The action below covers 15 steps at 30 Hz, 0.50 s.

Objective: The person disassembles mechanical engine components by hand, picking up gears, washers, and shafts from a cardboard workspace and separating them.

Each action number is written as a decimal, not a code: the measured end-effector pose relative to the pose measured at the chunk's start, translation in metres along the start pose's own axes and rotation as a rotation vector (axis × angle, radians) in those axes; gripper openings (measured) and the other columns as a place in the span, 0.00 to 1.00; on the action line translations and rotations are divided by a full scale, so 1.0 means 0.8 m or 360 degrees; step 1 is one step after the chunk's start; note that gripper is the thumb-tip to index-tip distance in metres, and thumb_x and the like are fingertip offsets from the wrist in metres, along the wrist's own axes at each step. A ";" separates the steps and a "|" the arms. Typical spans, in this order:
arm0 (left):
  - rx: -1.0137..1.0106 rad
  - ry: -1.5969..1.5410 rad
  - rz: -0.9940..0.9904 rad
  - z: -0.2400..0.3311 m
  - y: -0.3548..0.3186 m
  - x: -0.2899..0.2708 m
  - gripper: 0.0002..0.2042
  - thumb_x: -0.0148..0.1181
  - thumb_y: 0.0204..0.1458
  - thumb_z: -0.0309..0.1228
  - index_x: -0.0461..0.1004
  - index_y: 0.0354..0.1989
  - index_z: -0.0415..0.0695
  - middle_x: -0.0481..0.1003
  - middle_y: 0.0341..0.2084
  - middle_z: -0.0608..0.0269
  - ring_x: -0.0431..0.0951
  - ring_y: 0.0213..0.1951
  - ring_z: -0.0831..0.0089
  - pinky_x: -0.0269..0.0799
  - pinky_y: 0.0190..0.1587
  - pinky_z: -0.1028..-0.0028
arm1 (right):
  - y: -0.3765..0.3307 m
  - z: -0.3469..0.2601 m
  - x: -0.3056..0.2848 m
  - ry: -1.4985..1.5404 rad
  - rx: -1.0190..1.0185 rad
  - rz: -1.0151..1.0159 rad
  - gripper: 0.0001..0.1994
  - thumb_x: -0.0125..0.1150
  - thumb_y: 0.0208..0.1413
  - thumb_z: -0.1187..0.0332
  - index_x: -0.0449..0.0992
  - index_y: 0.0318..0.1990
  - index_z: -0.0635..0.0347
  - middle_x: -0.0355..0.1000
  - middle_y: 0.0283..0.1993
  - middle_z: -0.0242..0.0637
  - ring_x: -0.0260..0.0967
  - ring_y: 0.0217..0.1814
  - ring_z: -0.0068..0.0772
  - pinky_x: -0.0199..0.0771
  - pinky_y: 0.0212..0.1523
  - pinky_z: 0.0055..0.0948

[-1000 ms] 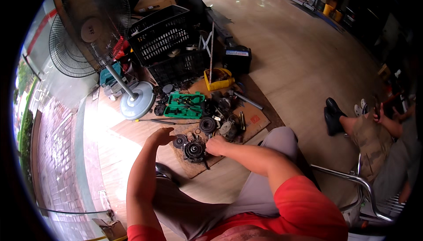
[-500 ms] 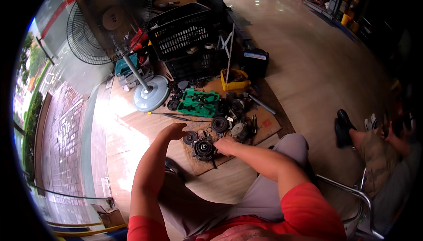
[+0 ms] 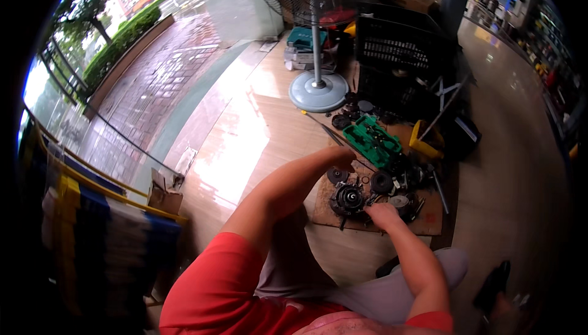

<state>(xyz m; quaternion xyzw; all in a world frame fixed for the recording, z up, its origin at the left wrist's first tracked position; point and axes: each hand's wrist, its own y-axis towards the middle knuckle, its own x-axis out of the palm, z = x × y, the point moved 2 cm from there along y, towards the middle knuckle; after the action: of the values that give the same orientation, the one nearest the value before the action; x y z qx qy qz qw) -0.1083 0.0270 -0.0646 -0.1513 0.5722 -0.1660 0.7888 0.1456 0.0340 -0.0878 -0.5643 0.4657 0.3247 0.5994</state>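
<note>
A round black motor part (image 3: 349, 199) lies on a sheet of cardboard (image 3: 327, 214) on the wooden floor in front of me. My right hand (image 3: 383, 215) is closed on its right edge, fingers curled down. My left hand (image 3: 343, 157) hovers just above and behind it, fingers curled, near a small black disc (image 3: 336, 175); whether it holds anything is hidden. Several more dark metal parts (image 3: 398, 191) are scattered on the cardboard to the right. My knees and grey trousers show at the bottom.
A green tool case (image 3: 370, 142) lies open behind the parts, next to a yellow container (image 3: 424, 141). A standing fan's round base (image 3: 318, 93) and black plastic crates (image 3: 398, 59) stand farther back. A railing (image 3: 92, 169) and brick paving are on the left. Another person's shoe (image 3: 493, 283) is at lower right.
The view has swung to the left, so the parts now sit right of centre. Both hands stay at the motor part; the left hand has lifted slightly behind it.
</note>
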 end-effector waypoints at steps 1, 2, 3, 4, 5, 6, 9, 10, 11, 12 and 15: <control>-0.0017 0.0006 -0.0016 -0.001 0.000 0.000 0.31 0.60 0.47 0.46 0.67 0.56 0.39 0.73 0.47 0.44 0.73 0.51 0.50 0.69 0.52 0.60 | 0.000 -0.002 -0.003 -0.0006 -0.0015 0.0007 0.11 0.52 0.51 0.74 0.75 0.42 0.54 0.75 0.35 0.42 0.75 0.40 0.44 0.76 0.36 0.43; -0.0025 0.0006 -0.0004 -0.003 0.000 0.001 0.31 0.60 0.46 0.46 0.67 0.56 0.39 0.72 0.48 0.44 0.72 0.51 0.51 0.69 0.52 0.60 | 0.000 -0.004 -0.004 -0.0009 -0.0025 0.0014 0.11 0.52 0.51 0.74 0.75 0.42 0.54 0.75 0.35 0.42 0.75 0.40 0.44 0.76 0.36 0.43; -0.0029 0.0007 0.0005 -0.005 0.000 0.003 0.31 0.60 0.46 0.46 0.67 0.57 0.40 0.72 0.49 0.44 0.72 0.52 0.51 0.68 0.53 0.60 | 0.001 -0.004 -0.004 -0.0009 -0.0031 0.0021 0.12 0.52 0.51 0.74 0.75 0.43 0.55 0.75 0.35 0.42 0.75 0.40 0.44 0.76 0.36 0.43; -0.0030 0.0014 0.0012 -0.007 0.002 0.004 0.31 0.60 0.46 0.46 0.67 0.57 0.40 0.72 0.50 0.44 0.71 0.52 0.51 0.68 0.53 0.61 | 0.002 -0.003 -0.002 -0.0020 -0.0032 0.0012 0.12 0.52 0.51 0.74 0.75 0.43 0.55 0.75 0.35 0.42 0.75 0.40 0.44 0.76 0.36 0.43; -0.0063 0.0007 -0.0018 -0.009 0.006 0.005 0.32 0.61 0.46 0.46 0.66 0.57 0.40 0.71 0.51 0.44 0.70 0.53 0.51 0.67 0.55 0.61 | 0.004 -0.002 0.000 -0.0030 -0.0031 0.0003 0.12 0.51 0.51 0.74 0.75 0.43 0.55 0.76 0.35 0.43 0.75 0.40 0.44 0.76 0.37 0.43; -0.0075 0.0004 -0.0028 -0.011 0.009 0.007 0.32 0.61 0.46 0.46 0.66 0.57 0.39 0.71 0.51 0.44 0.70 0.53 0.51 0.67 0.55 0.61 | 0.005 -0.001 0.002 -0.0038 -0.0028 -0.0007 0.12 0.51 0.51 0.74 0.75 0.43 0.55 0.76 0.35 0.43 0.75 0.40 0.44 0.76 0.37 0.43; -0.0086 -0.0019 -0.0034 -0.020 0.016 0.015 0.32 0.61 0.47 0.46 0.66 0.57 0.39 0.71 0.50 0.43 0.71 0.53 0.51 0.67 0.54 0.61 | 0.005 -0.001 0.003 -0.0027 -0.0049 0.0063 0.12 0.50 0.52 0.73 0.76 0.42 0.54 0.76 0.35 0.43 0.75 0.40 0.44 0.76 0.37 0.43; -0.0077 -0.0033 -0.0018 -0.021 0.018 0.015 0.32 0.61 0.47 0.46 0.66 0.57 0.38 0.71 0.50 0.43 0.71 0.53 0.51 0.68 0.54 0.60 | 0.004 0.001 0.005 -0.0011 -0.0052 0.0092 0.11 0.50 0.52 0.73 0.76 0.42 0.54 0.76 0.35 0.43 0.75 0.40 0.45 0.76 0.37 0.43; -0.0069 -0.0048 -0.0002 -0.022 0.019 0.016 0.32 0.61 0.47 0.46 0.66 0.57 0.38 0.71 0.50 0.43 0.71 0.53 0.51 0.68 0.54 0.60 | 0.005 0.003 0.008 0.0006 -0.0057 0.0122 0.11 0.49 0.52 0.73 0.76 0.41 0.54 0.76 0.34 0.43 0.75 0.40 0.45 0.76 0.37 0.43; -0.0073 -0.0044 -0.0006 -0.023 0.020 0.017 0.32 0.61 0.46 0.46 0.66 0.57 0.38 0.71 0.50 0.43 0.71 0.52 0.51 0.68 0.54 0.60 | 0.005 0.004 0.010 0.0022 -0.0062 0.0152 0.11 0.49 0.52 0.73 0.76 0.41 0.54 0.76 0.34 0.43 0.75 0.40 0.45 0.76 0.37 0.43; -0.0061 -0.0033 -0.0009 -0.016 0.018 0.011 0.32 0.62 0.46 0.46 0.67 0.56 0.38 0.72 0.49 0.43 0.72 0.52 0.51 0.68 0.53 0.60 | 0.005 0.006 0.014 0.0054 -0.0050 0.0163 0.10 0.49 0.51 0.72 0.76 0.39 0.54 0.76 0.33 0.44 0.75 0.39 0.46 0.75 0.37 0.44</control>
<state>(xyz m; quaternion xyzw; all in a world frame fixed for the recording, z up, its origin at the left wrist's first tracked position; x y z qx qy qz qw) -0.1167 0.0353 -0.0823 -0.1697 0.5666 -0.1557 0.7912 0.1470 0.0379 -0.0996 -0.5545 0.4988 0.3527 0.5650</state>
